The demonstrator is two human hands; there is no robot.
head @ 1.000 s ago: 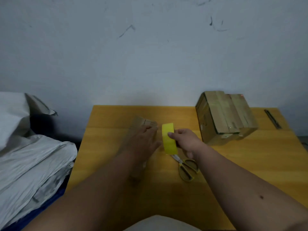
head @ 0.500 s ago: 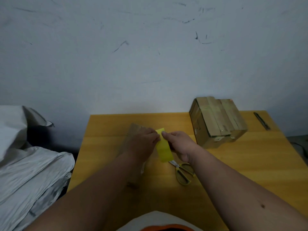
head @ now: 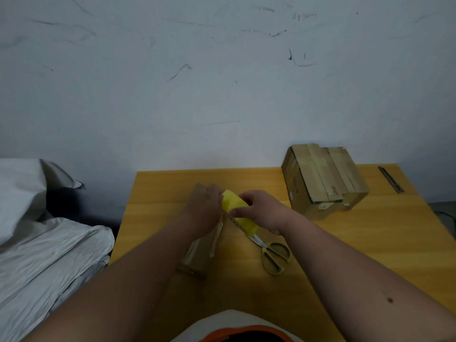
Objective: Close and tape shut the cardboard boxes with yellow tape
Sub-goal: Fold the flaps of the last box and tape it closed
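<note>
Head view: blurred label on taped box (head: pixel 325 206).

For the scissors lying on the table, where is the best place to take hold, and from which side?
Probably by the yellow handle loops of the scissors, coming from the near, right side. They lie flat with the loops toward the person and free, while the blade tips run under the yellow tape roll held by the right hand.

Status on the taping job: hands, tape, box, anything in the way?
Right hand grips yellow tape roll; left hand at its free end, over the small box. Scissors lie beside, clear. Taped box far right.
</note>
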